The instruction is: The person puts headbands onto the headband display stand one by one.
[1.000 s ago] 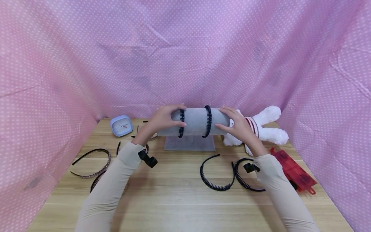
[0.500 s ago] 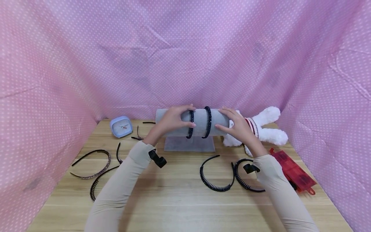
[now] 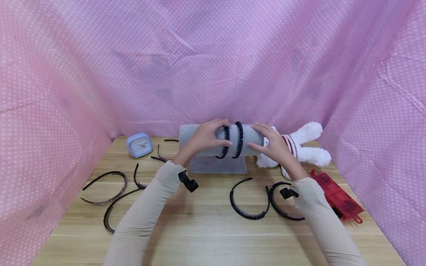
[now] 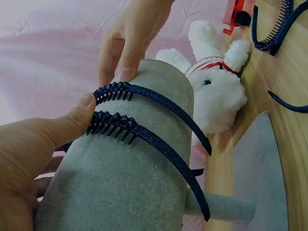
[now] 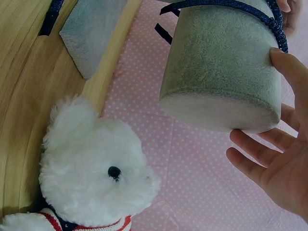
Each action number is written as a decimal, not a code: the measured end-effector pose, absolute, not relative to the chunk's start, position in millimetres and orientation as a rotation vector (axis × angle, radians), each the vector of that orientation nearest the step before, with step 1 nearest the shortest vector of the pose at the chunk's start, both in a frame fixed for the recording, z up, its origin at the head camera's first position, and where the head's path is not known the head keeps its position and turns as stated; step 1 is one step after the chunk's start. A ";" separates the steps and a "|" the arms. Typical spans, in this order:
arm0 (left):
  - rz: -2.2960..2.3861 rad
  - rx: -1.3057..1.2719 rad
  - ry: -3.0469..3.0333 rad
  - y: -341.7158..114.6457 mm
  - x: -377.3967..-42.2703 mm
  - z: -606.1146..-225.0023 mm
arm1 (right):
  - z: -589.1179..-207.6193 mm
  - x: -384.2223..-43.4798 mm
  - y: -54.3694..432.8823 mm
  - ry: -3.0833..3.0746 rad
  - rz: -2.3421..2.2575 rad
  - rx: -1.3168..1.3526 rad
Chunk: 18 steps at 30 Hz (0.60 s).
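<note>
A grey velvety headband display (image 3: 185, 135), a padded horizontal roll on a stand, is at the back of the table. Two dark toothed headbands sit over the roll. My left hand (image 3: 205, 137) holds the left headband (image 4: 166, 151), its thumb at the toothed part and its other fingers behind the roll. Close beside it, nearly parallel, is the right headband (image 3: 240, 139). My right hand (image 3: 273, 144) grips the roll's right end, with its thumb near that right headband in the right wrist view. Some of its fingers are spread behind the roll.
Two dark headbands, one of them the toothed headband (image 3: 249, 214), lie front right. Several others, including a glittery headband (image 3: 121, 188), lie at left. A blue clock (image 3: 139, 145) stands back left. Right are a white plush toy (image 3: 311, 155) and a red plastic box (image 3: 337, 195).
My left hand has slid the left headband rightward along the roll, narrowing the gap to the right headband. The right hand has stayed at the roll's right end.
</note>
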<state>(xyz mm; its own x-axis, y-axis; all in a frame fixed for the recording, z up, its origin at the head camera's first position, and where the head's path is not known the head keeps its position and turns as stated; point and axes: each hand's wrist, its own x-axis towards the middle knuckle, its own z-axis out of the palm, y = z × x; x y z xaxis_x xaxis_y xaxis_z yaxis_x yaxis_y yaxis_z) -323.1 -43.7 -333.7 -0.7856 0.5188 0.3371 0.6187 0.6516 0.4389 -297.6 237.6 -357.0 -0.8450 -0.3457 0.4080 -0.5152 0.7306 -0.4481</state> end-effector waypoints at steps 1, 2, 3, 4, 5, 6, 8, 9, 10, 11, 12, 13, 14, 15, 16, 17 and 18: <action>-0.810 -0.936 -2.682 -43.0 -323.5 -333.3 | -356.7 -297.7 237.4 -2.636 0.814 0.675; -0.807 -0.937 -2.679 -42.5 -323.8 -333.0 | -357.0 -298.0 237.6 -2.636 0.813 0.675; -0.809 -0.938 -2.678 -42.1 -323.9 -332.7 | -357.1 -298.1 237.6 -2.634 0.814 0.677; -0.812 -0.936 -2.680 -42.0 -324.2 -332.4 | -357.2 -298.4 237.5 -2.631 0.814 0.680; -0.815 -0.936 -2.681 -42.1 -324.7 -332.3 | -357.1 -298.6 237.3 -2.626 0.816 0.683; -0.821 -0.937 -2.683 -42.2 -324.9 -331.8 | -357.1 -298.8 237.2 -2.623 0.816 0.685; -0.834 -0.941 -2.688 -42.7 -325.6 -330.9 | -357.2 -299.2 236.9 -2.615 0.814 0.688; -0.840 -0.945 -2.690 -43.0 -326.1 -330.4 | -357.0 -299.3 236.6 -2.612 0.816 0.689; -0.844 -0.949 -2.691 -43.3 -326.6 -330.0 | -357.3 -299.5 236.6 -2.611 0.814 0.689; -0.847 -0.955 -2.692 -43.5 -327.0 -329.8 | -357.4 -299.5 236.5 -2.611 0.814 0.688; -0.855 -0.959 -2.695 -43.6 -327.0 -329.5 | -357.7 -299.6 236.6 -2.612 0.812 0.687; -0.861 -0.962 -2.697 -43.6 -327.4 -329.6 | -357.7 -299.5 236.5 -2.611 0.815 0.686; -0.867 -0.965 -2.698 -43.6 -327.6 -329.6 | -357.8 -299.3 236.4 -2.610 0.818 0.685; -0.873 -0.969 -2.700 -43.6 -327.7 -329.7 | -358.2 -299.2 236.4 -2.612 0.817 0.683; -0.878 -0.976 -2.701 -43.5 -327.9 -329.8 | -358.6 -299.2 236.6 -2.612 0.817 0.682; -0.886 -0.983 -2.701 -43.5 -328.0 -329.8 | -358.9 -299.0 236.7 -2.610 0.820 0.681; -0.890 -0.991 -2.701 -43.4 -328.0 -329.8 | -359.1 -298.8 236.7 -2.607 0.823 0.680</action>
<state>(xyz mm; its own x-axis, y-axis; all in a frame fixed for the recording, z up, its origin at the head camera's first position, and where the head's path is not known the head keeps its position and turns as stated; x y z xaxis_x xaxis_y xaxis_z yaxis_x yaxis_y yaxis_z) -328.0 -43.4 -329.8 -0.7759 0.5495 0.3100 0.6261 0.6104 0.4851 -298.8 236.7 -359.1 -0.8342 -0.3422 0.4326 -0.5285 0.7202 -0.4495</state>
